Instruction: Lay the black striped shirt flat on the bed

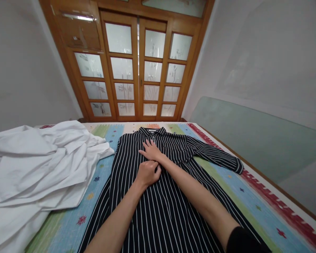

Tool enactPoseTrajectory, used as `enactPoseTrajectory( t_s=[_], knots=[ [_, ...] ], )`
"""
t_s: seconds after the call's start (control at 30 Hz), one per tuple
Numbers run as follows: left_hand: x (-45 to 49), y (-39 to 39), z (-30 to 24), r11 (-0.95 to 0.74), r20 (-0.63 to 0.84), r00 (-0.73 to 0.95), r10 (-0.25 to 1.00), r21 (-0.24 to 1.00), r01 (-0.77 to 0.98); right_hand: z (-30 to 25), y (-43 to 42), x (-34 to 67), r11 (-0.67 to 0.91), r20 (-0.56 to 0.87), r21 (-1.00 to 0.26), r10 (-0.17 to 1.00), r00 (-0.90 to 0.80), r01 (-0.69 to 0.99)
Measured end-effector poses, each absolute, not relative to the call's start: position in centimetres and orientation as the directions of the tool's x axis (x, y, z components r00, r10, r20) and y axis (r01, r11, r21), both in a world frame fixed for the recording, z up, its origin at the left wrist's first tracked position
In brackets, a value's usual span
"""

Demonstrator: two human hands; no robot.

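Observation:
A black shirt dress (173, 196) with thin white stripes lies front up, its collar (152, 131) pointing away from me. On its upper front my right hand (150, 151) rests flat, fingers spread. Just nearer to me, my left hand (148, 173) is closed over the middle of the front, thumb and fingers pinching the cloth there. The right wrist sits right beside the left knuckles. One sleeve (218, 156) stretches out to the right; the other sleeve is not visible. The hem lies beyond the bottom of the view.
The garment is spread on a bed with a colourful patterned sheet (242, 189). A rumpled heap of white cloth (42, 165) lies along the left. A pale green panel (252, 130) leans at the right wall. Wooden doors with glass panes (138, 70) stand behind the bed.

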State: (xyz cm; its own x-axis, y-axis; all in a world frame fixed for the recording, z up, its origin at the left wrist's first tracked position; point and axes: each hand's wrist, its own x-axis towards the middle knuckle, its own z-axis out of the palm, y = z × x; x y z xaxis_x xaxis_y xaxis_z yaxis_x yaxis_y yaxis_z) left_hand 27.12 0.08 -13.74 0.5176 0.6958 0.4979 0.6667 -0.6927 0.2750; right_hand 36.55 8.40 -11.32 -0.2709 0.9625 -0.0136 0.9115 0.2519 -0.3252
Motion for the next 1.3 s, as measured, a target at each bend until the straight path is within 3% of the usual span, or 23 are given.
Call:
enactPoseTrajectory(
  t_s=[0.13,0.37,0.6,0.83,1.03,1.3],
  knots=[
    [27.0,0.1,-13.7,-0.67,0.548,0.454,0.703,0.294,0.682,-13.0,7.8,38.0,0.178,0.071,-0.297,0.984,-0.164,0.938],
    [26.7,0.7,-13.9,-0.569,0.6,0.264,0.756,0.4,0.719,-13.6,7.2,38.4,0.19,0.096,-0.279,0.981,-0.169,0.941],
    [25.6,2.1,-13.3,-0.426,0.524,0.074,0.848,0.593,0.683,-13.2,5.4,39.1,0.225,0.165,-0.252,0.968,-0.187,0.941],
    [20.7,7.3,-11.4,-0.127,0.336,-0.167,0.927,0.699,0.704,-13.3,5.0,39.1,0.205,0.164,-0.308,0.973,-0.16,0.929],
    [17.5,13.0,-9.9,-0.059,0.253,-0.164,0.954,0.69,0.721,-13.2,5.0,39.1,0.214,0.178,-0.33,0.971,-0.162,0.919],
    [16.6,17.8,-8.6,-0.035,0.063,-0.01,0.998,0.668,0.743,-13.1,4.9,39.2,0.205,0.186,-0.377,0.972,-0.144,0.903]
  ],
)
